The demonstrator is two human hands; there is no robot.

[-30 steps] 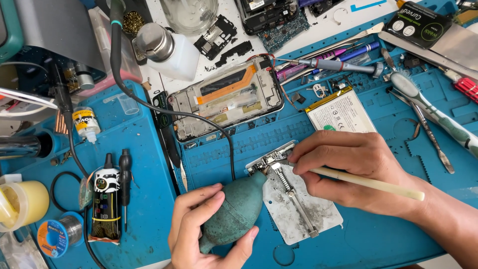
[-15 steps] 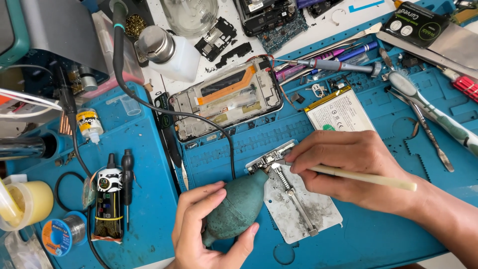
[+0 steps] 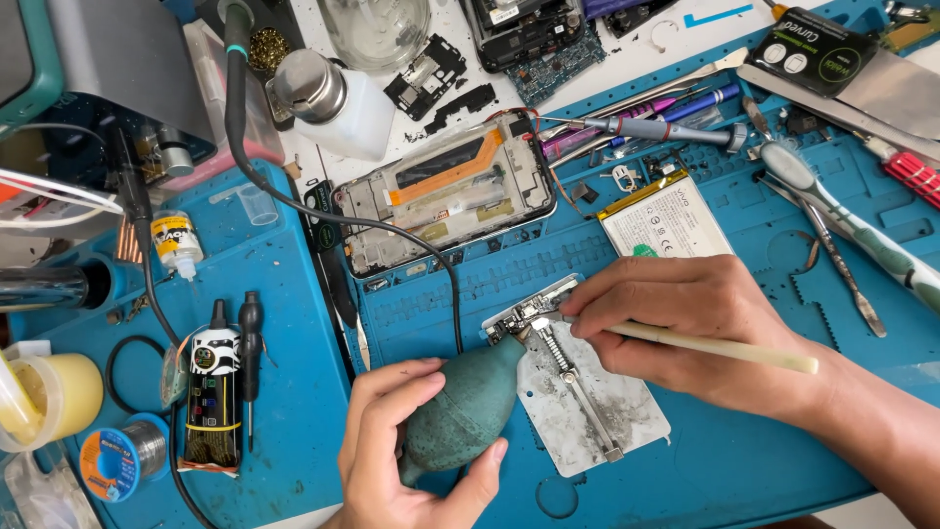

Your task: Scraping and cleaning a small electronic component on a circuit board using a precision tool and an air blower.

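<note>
Two hands: left (image 3: 392, 446) squeezes blower (image 3: 468, 411); right (image 3: 685, 318) holds brush (image 3: 725, 348).

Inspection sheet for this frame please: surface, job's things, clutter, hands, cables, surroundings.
Surface: blue repair mat, white tabletop behind.
Job's things: green rubber air blower, nozzle at a small circuit board clamped on a grey metal holder plate; cream-handled brush.
Clutter: opened phone frame, battery, screwdriver, solder spool, white dispenser bottle.
Hands: left hand grips the blower; right hand holds the brush at the board.
Cables: black cable crosses the mat.
Surroundings: grey machine at top left.
</note>
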